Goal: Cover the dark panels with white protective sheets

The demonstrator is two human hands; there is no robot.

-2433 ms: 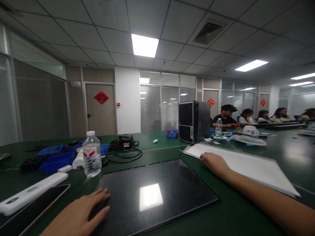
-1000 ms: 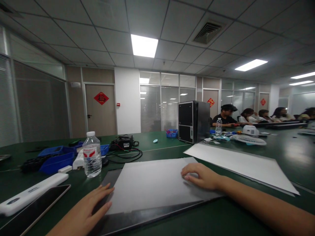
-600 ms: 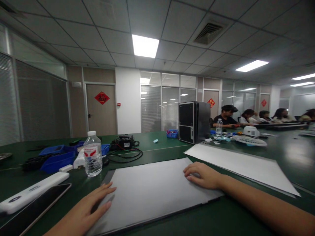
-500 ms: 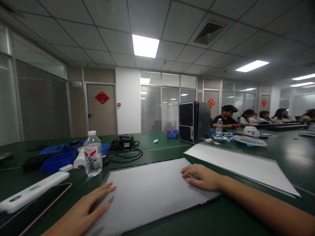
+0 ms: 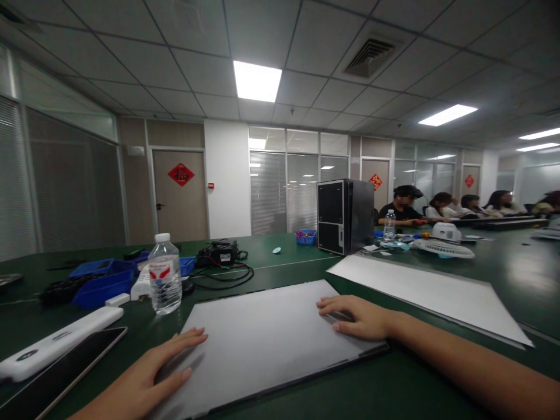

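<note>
I look out under a grey tiled ceiling (image 5: pixel 188 46), where one square light panel (image 5: pixel 257 81) glares near the centre and another light panel (image 5: pixel 448 115) glows further right; a slatted vent (image 5: pixel 371 57) sits between them; a beige door (image 5: pixel 179 204) with a red diamond decoration (image 5: pixel 181 174) stands left, beside a white wall section (image 5: pixel 227 181); next to that I get a glazed partition (image 5: pixel 268 195) with blinds; darker glass (image 5: pixel 74 175) fills my left side; a broad green tabletop (image 5: pixel 280 275) stretches below.

Lower centre: sheet (image 5: pixel 262 338) on panel (image 5: pixel 371 351), left hand (image 5: pixel 151 370) at its left, right hand (image 5: pixel 361 318) at its right. Bottle (image 5: pixel 165 277) behind left hand. Second sheet (image 5: pixel 431 294) mid-right, PC tower (image 5: pixel 345 216) behind it.
</note>
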